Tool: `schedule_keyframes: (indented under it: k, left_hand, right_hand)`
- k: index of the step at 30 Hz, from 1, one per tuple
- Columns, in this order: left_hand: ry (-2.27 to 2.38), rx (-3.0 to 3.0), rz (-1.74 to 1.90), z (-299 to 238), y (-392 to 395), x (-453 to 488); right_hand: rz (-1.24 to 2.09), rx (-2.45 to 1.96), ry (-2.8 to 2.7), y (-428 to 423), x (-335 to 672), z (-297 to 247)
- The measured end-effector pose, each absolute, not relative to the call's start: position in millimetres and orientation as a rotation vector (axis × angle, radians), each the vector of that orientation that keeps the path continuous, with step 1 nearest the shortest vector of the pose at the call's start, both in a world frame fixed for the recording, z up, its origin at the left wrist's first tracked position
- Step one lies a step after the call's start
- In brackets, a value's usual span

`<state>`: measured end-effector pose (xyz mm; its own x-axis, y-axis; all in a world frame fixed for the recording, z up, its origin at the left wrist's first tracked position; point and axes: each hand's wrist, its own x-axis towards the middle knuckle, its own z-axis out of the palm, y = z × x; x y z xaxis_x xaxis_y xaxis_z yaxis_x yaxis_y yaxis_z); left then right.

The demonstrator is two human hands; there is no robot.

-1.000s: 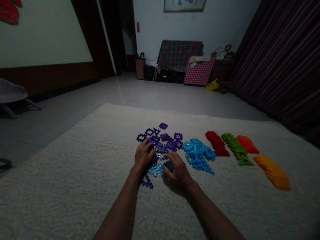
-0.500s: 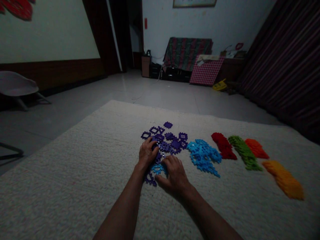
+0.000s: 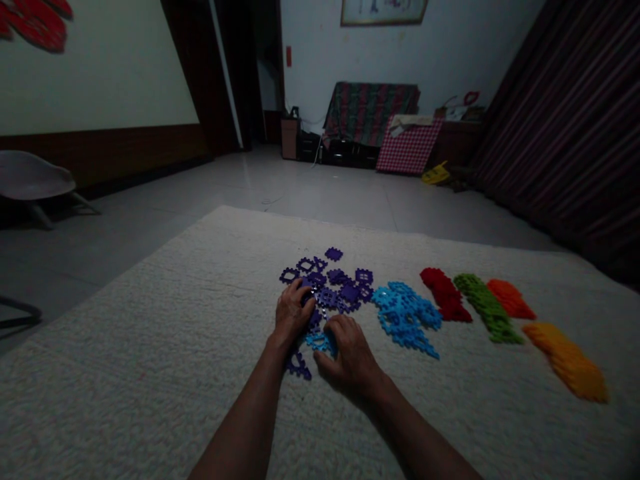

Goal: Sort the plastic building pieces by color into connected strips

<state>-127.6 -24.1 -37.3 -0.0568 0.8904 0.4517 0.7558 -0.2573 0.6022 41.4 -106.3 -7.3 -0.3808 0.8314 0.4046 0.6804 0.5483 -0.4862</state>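
Observation:
My left hand [image 3: 294, 309] rests on the left side of a loose group of purple toothed plastic building tiles [image 3: 350, 292], its fingers and thumb curled around a purple tile mostly hidden under them. Nearer to me, my right hand [image 3: 351, 348] has its thumb and fingers around the right side of a light blue toothed tile [image 3: 318, 342]. Part of that tile is hidden by the hand. Just below it lies a curved purple tile [image 3: 299, 367], touched by neither hand.
Right of the purple group lie a light blue tile pile [image 3: 406, 313], then red [image 3: 446, 295], green [image 3: 487, 308], orange-red [image 3: 511, 298] and yellow-orange [image 3: 567, 360] stacks. All sit on a pale mat [image 3: 150, 347]. A chair [image 3: 35, 177] stands at far left.
My right hand and the light blue tile have shifted slightly right, away from my left hand. The left hand stays on the purple tiles. The camera view has tilted up a little.

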Motion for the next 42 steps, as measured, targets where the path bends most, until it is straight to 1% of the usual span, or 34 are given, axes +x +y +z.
schedule_keyframes:
  k: [6,16,19,26,30,33,35,38,40,42]
  left_hand:
    - [1.8,2.028,1.206,-37,-23,-128]
    - [1.779,2.053,1.22,-43,-21,-130]
    - [1.774,2.07,1.216,-46,-20,-131]
    - [1.78,2.067,1.234,-45,-19,-131]
    - [1.777,2.073,1.232,-45,-19,-131]
    - [1.778,2.075,1.236,-45,-19,-131]
    - [1.781,2.074,1.234,-46,-19,-131]
    - [1.782,2.078,1.229,-46,-18,-132]
    - [1.784,2.079,1.229,-46,-18,-132]
    - [1.79,2.077,1.235,-45,-18,-132]
  right_hand:
    - [0.32,-1.17,-2.174,-106,46,-9]
    - [0.217,-1.206,-2.217,-107,46,-8]
    - [0.125,-1.214,-2.175,-102,68,-4]
    - [-0.266,-1.369,-1.905,-71,148,12]
    - [-0.321,-1.48,-1.878,-59,171,5]
    - [-0.373,-1.474,-1.863,-66,170,-2]
    - [-0.369,-1.375,-1.884,-80,161,-5]
    - [-0.224,-1.138,-2.026,-105,141,-9]
    - [-0.07,-1.109,-2.118,-119,129,-10]
    - [-0.017,-1.11,-2.115,-124,122,-10]
